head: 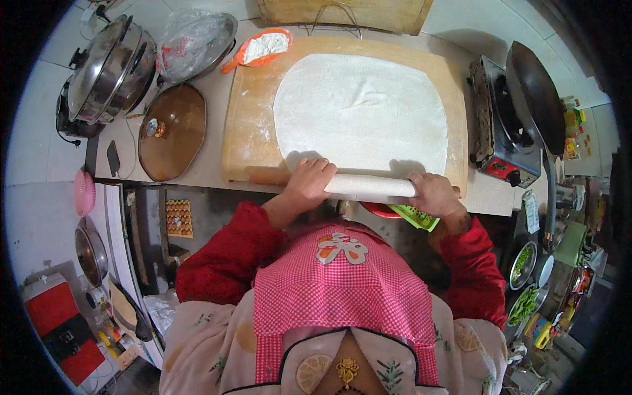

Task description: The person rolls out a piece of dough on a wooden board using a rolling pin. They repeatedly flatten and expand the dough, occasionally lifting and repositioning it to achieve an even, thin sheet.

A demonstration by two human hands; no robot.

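Observation:
A large thin sheet of dough [365, 108] lies over a floured wooden board [249, 123]. Its near edge is wrapped around a long wooden rolling pin [269, 177] at the board's front edge. My left hand [311, 182] grips the wrapped pin left of its middle, and my right hand [434, 192] grips it near the right end. Small wrinkles show in the upper middle of the sheet. An orange scoop [242, 57] holding white flour rests at the board's back left corner.
A glass lid [173, 133], a phone [113, 158] and a steamer pot [108, 74] stand left. On the right, a wok [535, 98] leans on a portable gas stove [508, 163]. Below the counter are a green basket [414, 217] and an egg tray [179, 218]. Bowls of greens [524, 306] stand lower right.

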